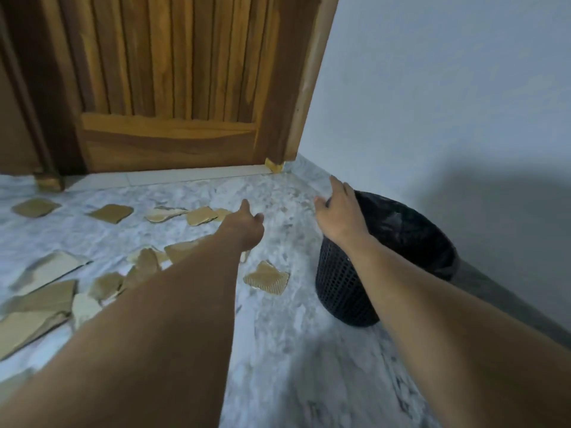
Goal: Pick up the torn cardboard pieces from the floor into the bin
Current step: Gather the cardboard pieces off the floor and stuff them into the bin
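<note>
Hands [245,225] [338,211] loosely open, right over bin [340,288]

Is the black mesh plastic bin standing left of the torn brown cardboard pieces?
No, the black mesh plastic bin stands right of the torn brown cardboard pieces, by the pale wall.

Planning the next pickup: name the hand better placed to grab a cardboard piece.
Left. The left hand reaches over the cardboard pieces on the floor; the right hand is at the bin, away from them.
</note>
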